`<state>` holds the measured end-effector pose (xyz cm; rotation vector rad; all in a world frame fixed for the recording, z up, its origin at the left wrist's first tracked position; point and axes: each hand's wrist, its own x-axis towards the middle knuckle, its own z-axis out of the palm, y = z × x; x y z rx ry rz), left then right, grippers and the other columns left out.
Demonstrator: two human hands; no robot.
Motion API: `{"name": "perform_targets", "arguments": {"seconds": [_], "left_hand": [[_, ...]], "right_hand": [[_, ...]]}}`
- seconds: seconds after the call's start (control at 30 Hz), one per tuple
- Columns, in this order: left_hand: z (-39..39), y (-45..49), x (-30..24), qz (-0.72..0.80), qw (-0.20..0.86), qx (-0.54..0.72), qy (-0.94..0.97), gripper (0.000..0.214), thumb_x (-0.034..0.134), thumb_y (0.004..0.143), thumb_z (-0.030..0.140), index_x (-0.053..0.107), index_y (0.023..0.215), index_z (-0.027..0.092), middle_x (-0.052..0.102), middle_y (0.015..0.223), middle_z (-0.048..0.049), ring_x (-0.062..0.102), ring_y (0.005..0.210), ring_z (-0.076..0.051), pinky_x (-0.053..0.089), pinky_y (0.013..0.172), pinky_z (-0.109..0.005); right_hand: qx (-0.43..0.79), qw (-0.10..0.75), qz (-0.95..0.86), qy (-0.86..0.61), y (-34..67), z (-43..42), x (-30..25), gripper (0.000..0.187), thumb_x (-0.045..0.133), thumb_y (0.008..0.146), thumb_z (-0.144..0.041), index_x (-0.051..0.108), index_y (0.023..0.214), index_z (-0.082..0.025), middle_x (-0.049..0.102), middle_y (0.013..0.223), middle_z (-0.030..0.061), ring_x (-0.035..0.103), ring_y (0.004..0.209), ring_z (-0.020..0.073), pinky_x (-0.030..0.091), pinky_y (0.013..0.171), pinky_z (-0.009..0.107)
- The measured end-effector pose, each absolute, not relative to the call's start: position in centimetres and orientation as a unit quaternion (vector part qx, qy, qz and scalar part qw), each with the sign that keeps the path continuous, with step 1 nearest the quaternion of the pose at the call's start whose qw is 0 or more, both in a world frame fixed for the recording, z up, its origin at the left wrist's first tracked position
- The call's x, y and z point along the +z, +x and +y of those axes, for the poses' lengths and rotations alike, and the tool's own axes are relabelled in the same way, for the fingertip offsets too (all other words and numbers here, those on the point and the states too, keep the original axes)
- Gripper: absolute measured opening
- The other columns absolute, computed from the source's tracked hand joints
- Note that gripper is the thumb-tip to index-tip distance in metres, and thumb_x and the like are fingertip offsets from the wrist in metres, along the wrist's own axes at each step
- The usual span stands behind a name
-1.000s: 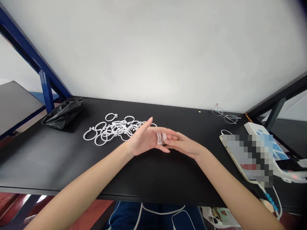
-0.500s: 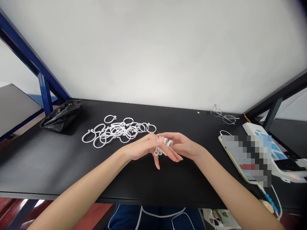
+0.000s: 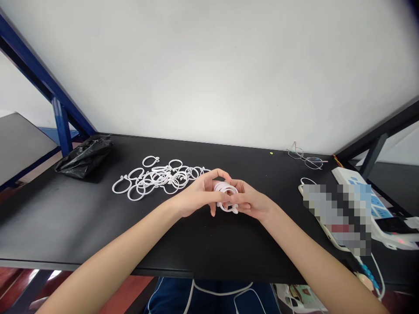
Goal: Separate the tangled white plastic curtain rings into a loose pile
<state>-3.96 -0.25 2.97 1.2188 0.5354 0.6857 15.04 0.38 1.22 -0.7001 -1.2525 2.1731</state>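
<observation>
A small stack of white plastic curtain rings (image 3: 225, 188) is held between my two hands, just above the black desk. My left hand (image 3: 201, 192) grips the stack from the left, its thumb in front and fingers curled over the top and beneath. From the right, my right hand (image 3: 250, 199) closes on the same rings, thumb on the front one. Small eyelets hang at the lower edge of the stack. To the left of my hands lies a loose pile of similar white rings (image 3: 160, 178), partly overlapping.
On the black desk (image 3: 183, 248) a crumpled black plastic bag (image 3: 85, 159) lies far left. Eyeglasses (image 3: 314, 163) rest at the back right. A phone (image 3: 327, 226) with a cable and a white power strip (image 3: 373, 200) lie at the right. A white wall stands behind.
The held rings have turned so their round openings face me more. My left fingers, stretched across the stack before, now curl around it, and my right thumb has come to its front.
</observation>
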Motion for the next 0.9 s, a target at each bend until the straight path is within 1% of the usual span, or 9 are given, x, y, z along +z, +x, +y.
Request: {"name": "perform_targets", "arguments": {"seconds": [0.13,0.2,0.27,0.37,0.47,0.57,0.63,0.77,0.9], "left_hand": [[-0.3,-3.8,2.6,0.345,0.527,0.357,0.689,0.023,0.058,0.083,0.023,0.052,0.105,0.019,0.061,0.086,-0.0024,0.058,0.071,-0.013,0.044,0.053,-0.021],[-0.2,-3.7,2.3,0.370,0.434,0.360,0.738,0.022,0.053,0.085,0.022,0.055,0.106,0.018,0.062,0.093,-0.0041,0.058,0.077,-0.015,0.045,0.059,-0.024],[0.1,-3.7,2.0,0.378,0.391,0.341,0.767,0.016,0.046,0.088,0.020,0.059,0.097,0.017,0.062,0.093,-0.0049,0.058,0.081,-0.016,0.046,0.066,-0.026],[0.3,-3.7,1.8,0.359,0.430,0.286,0.778,0.025,0.035,0.091,0.018,0.055,0.077,0.017,0.065,0.080,-0.0029,0.060,0.074,-0.015,0.047,0.070,-0.027],[0.4,-3.8,1.5,0.351,0.446,0.261,0.781,0.028,0.030,0.091,0.014,0.053,0.074,0.018,0.067,0.074,-0.0011,0.063,0.072,-0.015,0.048,0.073,-0.028],[0.5,-3.9,1.1,0.367,0.344,0.278,0.818,0.027,0.033,0.087,0.010,0.057,0.077,0.017,0.071,0.100,-0.0080,0.063,0.104,-0.022,0.045,0.093,-0.034],[0.5,-3.8,0.8,0.370,0.302,0.287,0.831,0.027,0.035,0.088,0.012,0.062,0.087,0.016,0.065,0.119,-0.0119,0.056,0.118,-0.026,0.041,0.100,-0.037],[0.3,-3.6,0.4,0.351,0.341,0.293,0.821,0.029,0.040,0.086,0.010,0.060,0.107,0.016,0.069,0.101,-0.0083,0.064,0.086,-0.019,0.048,0.077,-0.029],[0.3,-3.6,0.3,0.337,0.374,0.287,0.815,0.031,0.041,0.080,0.006,0.060,0.103,0.014,0.066,0.083,-0.0026,0.057,0.067,-0.013,0.042,0.063,-0.023]], "right_hand": [[0.775,0.295,-0.466,-0.309,14.9,0.0,1.6,0.020,0.081,0.072,-0.028,0.066,0.076,-0.014,0.062,0.058,-0.0036,0.053,0.042,0.0041,0.045,0.042,0.014],[0.752,0.319,-0.479,-0.321,14.7,-0.2,1.8,0.020,0.080,0.074,-0.029,0.066,0.075,-0.014,0.064,0.061,-0.0022,0.058,0.049,0.0064,0.051,0.047,0.016],[0.731,0.337,-0.495,-0.326,14.4,-0.3,1.9,0.020,0.080,0.074,-0.028,0.066,0.076,-0.014,0.065,0.063,-0.0017,0.058,0.051,0.0069,0.052,0.049,0.017],[0.714,0.344,-0.513,-0.331,14.1,-0.4,1.8,0.020,0.080,0.074,-0.029,0.067,0.074,-0.014,0.065,0.065,-0.0009,0.058,0.053,0.0075,0.052,0.051,0.019],[0.718,0.336,-0.508,-0.338,14.0,-0.4,1.7,0.026,0.075,0.079,-0.037,0.067,0.073,-0.013,0.067,0.066,0.0016,0.062,0.057,0.0096,0.053,0.052,0.020],[0.730,0.326,-0.492,-0.344,14.1,-0.3,1.7,0.037,0.064,0.086,-0.048,0.069,0.078,-0.012,0.071,0.070,0.0057,0.058,0.047,0.0076,0.044,0.040,0.017],[0.743,0.319,-0.477,-0.345,14.1,-0.2,1.7,0.039,0.061,0.088,-0.048,0.070,0.079,-0.011,0.072,0.070,0.0065,0.047,0.034,0.0025,0.032,0.032,0.014],[0.789,0.291,-0.417,-0.345,14.2,0.0,1.4,0.035,0.061,0.089,-0.041,0.067,0.074,-0.010,0.073,0.064,0.0073,0.026,0.026,-0.0021,0.021,0.029,0.014],[0.822,0.280,-0.355,-0.347,14.2,0.0,1.2,0.035,0.051,0.095,-0.037,0.065,0.076,-0.012,0.074,0.065,0.0068,0.028,0.026,0.0000,0.023,0.028,0.013]]}}
